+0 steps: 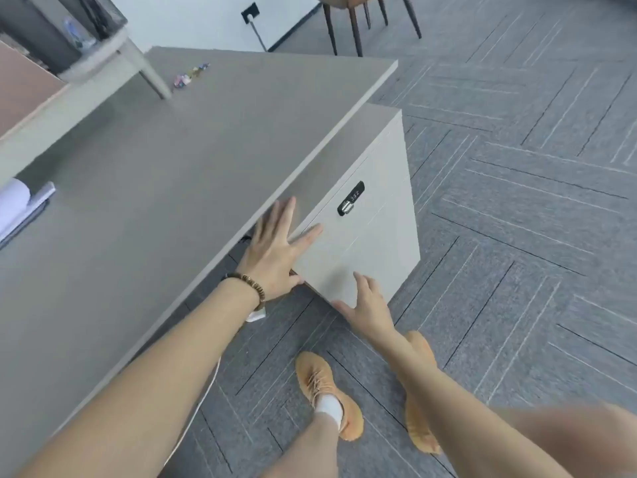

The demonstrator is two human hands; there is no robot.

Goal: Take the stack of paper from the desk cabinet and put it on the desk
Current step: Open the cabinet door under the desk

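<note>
Left hand [275,257] spread flat, fingers splayed, on the upper part of the cabinet door [348,243], thumb at its lower left edge, just under the worktop's [172,160] near edge. Right hand [367,301] open, fingers on the door's lower corner, gripping nothing. Cabinet [382,188] tucked under the worktop's right end, door shut, combination lock [351,199] near its top. Stack of paper hidden from view. White sheets [12,205] at the worktop's left edge; small coloured bits [191,74] near the far edge. Orange shoes [327,391] on the carpet floor [517,236] below.
</note>
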